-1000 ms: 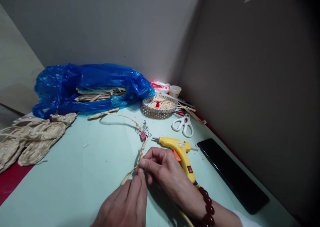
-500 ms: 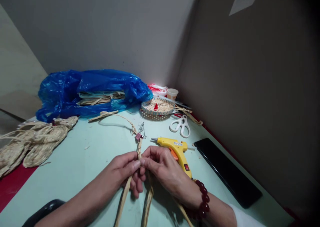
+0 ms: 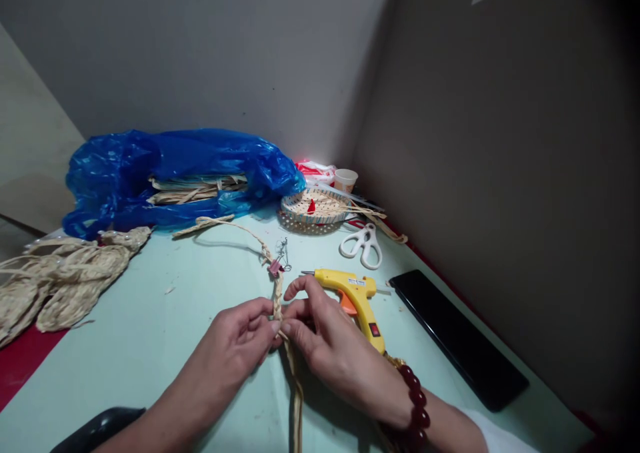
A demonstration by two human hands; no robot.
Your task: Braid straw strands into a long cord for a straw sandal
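Observation:
A narrow braid (image 3: 278, 296) of pale, straw-like fibre runs toward me between my hands. Farther up, a pink binder clip (image 3: 275, 268) grips it, with thin wire loops beside the clip. My left hand (image 3: 240, 340) is closed, its thumb and fingers pinching the lower end of the braid. From the other side my right hand (image 3: 333, 350) holds the same spot with its thumb and curled fingers, while its index finger arches up off the braid. A loose strand (image 3: 297, 406) hangs down below the hands toward the table's near side. The fingertips partly hide the crossing of the strands.
To the right lie a yellow glue gun (image 3: 355, 296), white-handled scissors (image 3: 362, 245) and a black phone-like slab (image 3: 457, 340). A woven basket (image 3: 315, 221) and paper cup (image 3: 345, 180) stand behind. Woven straw soles (image 3: 83, 283) and a blue plastic bag (image 3: 200, 150) are at left.
My right index finger has lifted from the braid and my left fingers have curled in. The strand hanging on the left is out of sight now. The view has shifted slightly.

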